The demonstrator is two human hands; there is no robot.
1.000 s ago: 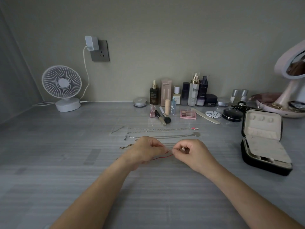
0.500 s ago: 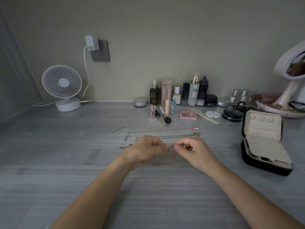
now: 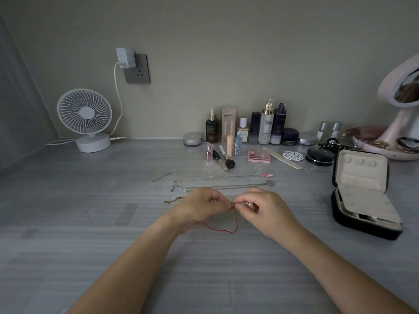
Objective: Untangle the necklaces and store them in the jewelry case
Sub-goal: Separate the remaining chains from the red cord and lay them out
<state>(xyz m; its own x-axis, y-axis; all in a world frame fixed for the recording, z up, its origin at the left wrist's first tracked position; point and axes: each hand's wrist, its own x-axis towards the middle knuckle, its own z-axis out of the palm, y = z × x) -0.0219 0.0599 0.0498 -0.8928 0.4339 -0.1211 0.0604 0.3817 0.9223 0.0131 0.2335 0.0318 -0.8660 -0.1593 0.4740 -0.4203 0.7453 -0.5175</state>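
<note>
Red cord necklace [image 3: 221,230]: held up at mid-table between both hands, its two ends brought together at the fingertips and its loop hung below them; whether the loop touches the grey table [image 3: 90,223] cannot be told.
Left hand [image 3: 199,209]: fingers curled, one end of the red cord pinched between thumb and forefinger.
Right hand [image 3: 267,209]: fingers curled, the other end pinched at the tips, where a small metallic piece is seen.
Other necklaces: three laid out in straight rows just beyond the hands. The silver chain with a pink charm [image 3: 217,177] is placed farthest, the chain with a round pendant [image 3: 226,186] next, and the gold chain [image 3: 173,200] nearest, partly hidden behind the left hand.
Jewelry case [image 3: 362,225]: set open on the right of the table, lid raised, pale lining shown, well apart from the hands.
Backdrop: a white desk fan [image 3: 85,114] at left, cosmetics bottles [image 3: 267,125] lined along the wall, a pink mirror [image 3: 403,91] at far right.
</note>
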